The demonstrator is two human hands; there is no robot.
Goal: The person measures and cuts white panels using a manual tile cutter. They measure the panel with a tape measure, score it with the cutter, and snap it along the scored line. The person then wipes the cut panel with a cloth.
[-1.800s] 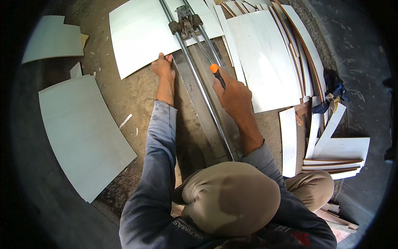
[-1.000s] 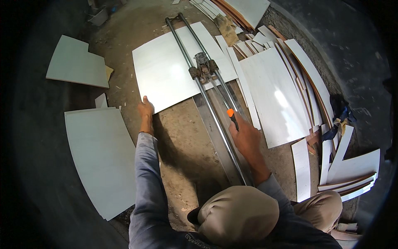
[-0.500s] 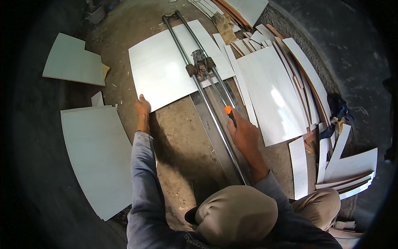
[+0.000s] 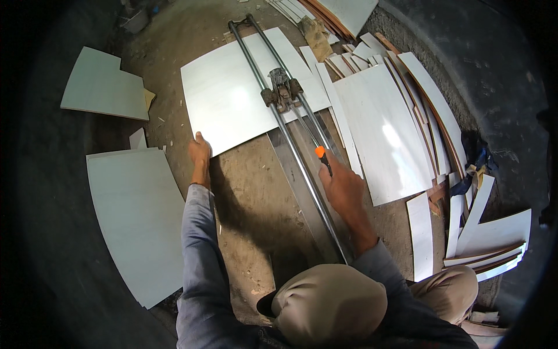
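A large white tile [image 4: 226, 87] lies across the base of a manual tile cutter [image 4: 302, 168], under its two steel rails. At the tile's near left corner, my left hand [image 4: 199, 154] grips the edge with the thumb on top. My right hand [image 4: 344, 185] is wrapped round the cutter's black handle [image 4: 321, 156], which has an orange tip. The handle's rod runs forward to the sliding carriage [image 4: 282, 92], which sits over the tile near its front edge. The underside of the carriage is hidden.
White tiles [image 4: 136, 215] lie at the left, with a notched tile [image 4: 102, 81] beyond. To the right lie another large tile [image 4: 386, 134] and several narrow offcuts [image 4: 419, 235]. A grey bucket [image 4: 135, 20] stands far left. Rounded tan cloth [image 4: 331, 299] blocks the lower middle.
The view has shifted very slightly. Both hands, the tile and the carriage show almost no movement.
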